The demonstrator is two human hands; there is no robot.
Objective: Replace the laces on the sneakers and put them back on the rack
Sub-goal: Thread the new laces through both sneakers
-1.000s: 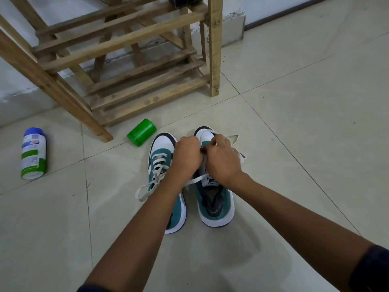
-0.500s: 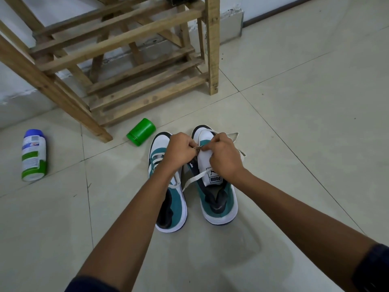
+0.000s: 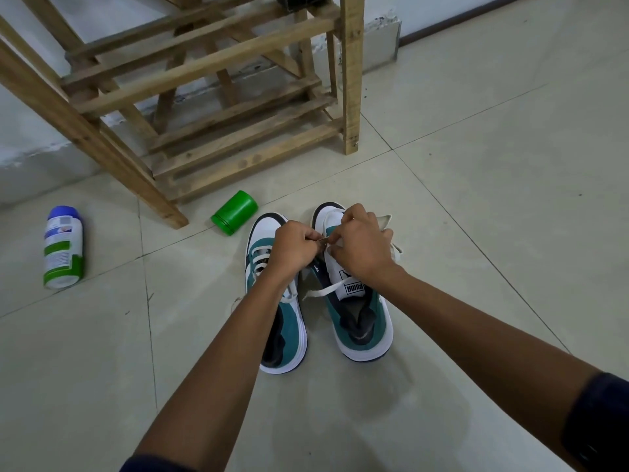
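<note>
**Threading the lace on the right-hand sneaker**

My fingers [image 3: 335, 238] on both sides are curled in and pinching the white lace [image 3: 326, 289], meeting just above the front eyelets of the sneaker at centre frame. The left hand [image 3: 294, 248] grips the lace tip from the left; the right hand [image 3: 362, 247] pinches it from the right, the two nearly touching. A loose run of lace trails from under them toward the lower left, across the tongue.

The sneaker being laced [image 3: 357, 318] lies directly beneath my hands on the floor [image 3: 476, 233], its long axis running from the bottom of the frame toward the top, toe pointing up-frame at the rack. My right hand sits over it; the left reaches across from the other sneaker [image 3: 279, 328], which lies parallel, just beside it on the left, already laced as far as I can see.

I judge the next pull should go sideways across the shoe, perpendicular to that axis.

The wooden rack [image 3: 211, 107] stands in the upper left. A green cap [image 3: 235, 212] lies near its foot, and a spray can [image 3: 63, 247] rests on its side at the left edge.
</note>
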